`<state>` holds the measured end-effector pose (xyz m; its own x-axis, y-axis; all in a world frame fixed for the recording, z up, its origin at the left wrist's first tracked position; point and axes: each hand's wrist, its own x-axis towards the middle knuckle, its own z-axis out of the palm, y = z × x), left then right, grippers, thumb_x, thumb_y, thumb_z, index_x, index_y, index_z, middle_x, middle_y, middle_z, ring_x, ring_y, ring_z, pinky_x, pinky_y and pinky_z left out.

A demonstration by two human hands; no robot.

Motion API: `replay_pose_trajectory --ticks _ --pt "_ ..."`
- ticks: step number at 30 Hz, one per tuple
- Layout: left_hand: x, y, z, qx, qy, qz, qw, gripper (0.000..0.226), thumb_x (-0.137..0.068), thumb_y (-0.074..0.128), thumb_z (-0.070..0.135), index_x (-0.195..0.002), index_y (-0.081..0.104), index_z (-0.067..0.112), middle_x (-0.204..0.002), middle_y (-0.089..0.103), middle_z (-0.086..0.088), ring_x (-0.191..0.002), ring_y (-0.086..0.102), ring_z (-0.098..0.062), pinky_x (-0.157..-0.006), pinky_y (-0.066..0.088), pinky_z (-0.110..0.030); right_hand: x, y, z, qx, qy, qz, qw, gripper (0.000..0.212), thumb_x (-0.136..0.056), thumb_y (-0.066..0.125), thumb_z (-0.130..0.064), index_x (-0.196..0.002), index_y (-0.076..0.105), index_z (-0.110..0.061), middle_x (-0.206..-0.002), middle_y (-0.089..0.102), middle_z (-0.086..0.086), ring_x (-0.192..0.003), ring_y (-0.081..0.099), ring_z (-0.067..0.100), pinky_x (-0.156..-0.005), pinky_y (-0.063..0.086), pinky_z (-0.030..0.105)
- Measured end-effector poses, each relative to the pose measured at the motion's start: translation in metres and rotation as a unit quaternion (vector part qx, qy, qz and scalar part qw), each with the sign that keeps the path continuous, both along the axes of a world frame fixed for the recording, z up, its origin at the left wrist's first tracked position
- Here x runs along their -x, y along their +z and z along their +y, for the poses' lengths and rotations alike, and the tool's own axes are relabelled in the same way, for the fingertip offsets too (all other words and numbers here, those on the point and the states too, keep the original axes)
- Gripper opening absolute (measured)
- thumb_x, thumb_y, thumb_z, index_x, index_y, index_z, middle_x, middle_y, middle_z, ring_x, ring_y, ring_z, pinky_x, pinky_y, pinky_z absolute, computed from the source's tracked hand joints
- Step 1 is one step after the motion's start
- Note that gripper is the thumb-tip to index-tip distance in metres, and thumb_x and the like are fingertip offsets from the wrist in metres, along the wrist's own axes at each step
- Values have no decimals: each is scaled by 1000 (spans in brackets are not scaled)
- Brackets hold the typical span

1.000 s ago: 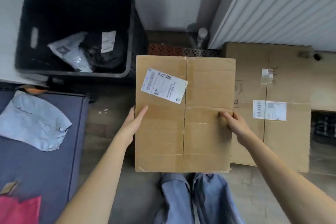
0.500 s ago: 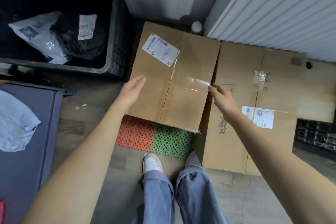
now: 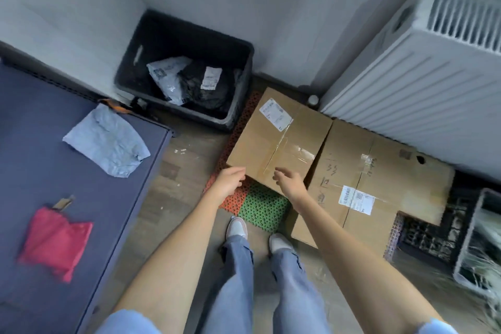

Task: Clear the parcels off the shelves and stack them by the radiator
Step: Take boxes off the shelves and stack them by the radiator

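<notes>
A brown cardboard parcel (image 3: 273, 138) with a white label and clear tape lies on the floor on the orange and green mats (image 3: 260, 206). It sits against a larger flat cardboard box (image 3: 379, 179) below the white radiator (image 3: 406, 89). My left hand (image 3: 230, 180) hovers at the parcel's near left corner with loosely curled fingers and holds nothing. My right hand (image 3: 290, 182) is over the parcel's near edge, fingers relaxed and holding nothing. A grey mailer bag (image 3: 108, 141) and a red mailer bag (image 3: 54, 241) lie on the dark blue shelf top (image 3: 40, 171) at the left.
A black crate (image 3: 241, 62) with a grey and a black mailer inside stands in the corner behind the parcel. A clear bin (image 3: 471, 238) and a black grid crate (image 3: 428, 236) stand at the right. My feet are just before the mats on the wooden floor.
The parcel went from held in front of me down onto the mats beside the large box. Both hands have let go and drawn back to its near edge.
</notes>
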<state>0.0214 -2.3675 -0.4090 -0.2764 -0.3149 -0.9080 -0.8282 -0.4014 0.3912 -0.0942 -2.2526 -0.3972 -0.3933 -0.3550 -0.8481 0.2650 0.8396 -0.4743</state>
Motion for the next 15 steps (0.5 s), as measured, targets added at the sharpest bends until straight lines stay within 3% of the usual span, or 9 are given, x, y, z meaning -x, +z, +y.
replay_pose_trajectory --ticks 2,3,5,8,11,14,15 --pt "-28 50 17 15 -30 -15 999 40 -100 40 18 -138 45 7 -138 50 -14 -122 51 -23 -74 40 -21 -26 48 5 11 59 -24 998 39 -96 41 -15 -130 51 1 -114 60 16 -97 54 23 -70 40 23" --pt "-44 74 22 25 -58 -20 998 39 -99 41 16 -136 47 5 -139 50 -13 -121 50 -20 -80 42 -22 -36 73 6 23 94 -34 995 39 -96 40 -14 -129 51 3 -109 60 15 -94 52 21 -66 37 22" --pt "-80 119 26 62 -92 -32 993 37 -98 43 13 -134 50 4 -141 49 -9 -126 48 -18 -99 37 -23 -48 126 7 47 175 -55 982 39 -97 41 -19 -132 50 -5 -116 59 11 -102 53 20 -76 41 22" --pt "-134 185 24 115 -52 -48 991 36 -97 44 11 -131 53 3 -137 52 -11 -124 51 -22 -105 38 -29 -52 205 2 69 336 -87 935 41 -98 40 -34 -136 46 -18 -133 54 6 -123 50 25 -101 41 34" --pt "-181 253 31 173 12 -46 984 32 -98 44 12 -126 56 3 -126 58 -10 -109 55 -21 -96 43 -31 -53 275 -9 72 457 -58 884 47 -98 37 -41 -140 39 -19 -138 50 7 -126 48 25 -104 38 39" --pt "-225 319 50 202 64 -38 977 23 -98 43 12 -109 62 6 -105 56 -3 -94 54 -14 -80 42 -26 -66 330 -32 72 521 -15 850 52 -99 36 -42 -144 31 -17 -142 45 9 -131 42 27 -110 32 41" --pt "-241 339 58 206 91 -38 974 23 -98 43 15 -113 60 9 -107 56 -5 -96 54 -14 -81 43 -27 -77 346 -40 75 540 0 838 54 -99 36 -42 -145 30 -15 -143 44 11 -133 40 28 -113 30 42"
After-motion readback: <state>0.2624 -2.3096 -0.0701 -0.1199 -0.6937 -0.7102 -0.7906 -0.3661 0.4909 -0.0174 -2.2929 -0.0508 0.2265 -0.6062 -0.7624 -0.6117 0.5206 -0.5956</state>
